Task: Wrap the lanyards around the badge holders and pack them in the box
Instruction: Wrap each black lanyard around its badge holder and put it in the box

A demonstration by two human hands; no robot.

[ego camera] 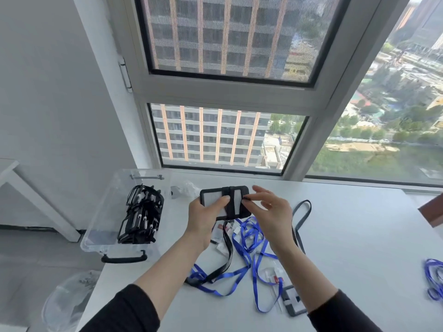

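- A clear plastic box [100, 212] sits at the left end of the bench [359, 236], lid off, with a dark handle on its near side.
- Inside it, toward the right wall, lies a stack of black badge holders [141, 216], each already bound with its strap.
- My left hand [203, 221] grips a black badge holder [213, 197] from below, above the bench. The fingers are curled behind it and the thumb presses on its clear front.
- A black lanyard [231, 202] is wound in a band across the middle of that holder. Its loose length hangs down from the holder and trails onto the bench.
- My right hand [271, 212] pinches the strap at the holder's right edge between thumb and forefinger, the other fingers spread loosely.
- Under both hands a tangle of blue lanyards [249, 238] lies on the bench, with small clear packets among them.
- A grey lanyard [299, 219] loops just right of my right wrist.
- Near my right forearm a grey badge holder [293, 300] lies flat.
- More blue strap [434, 279] lies at the far right edge.
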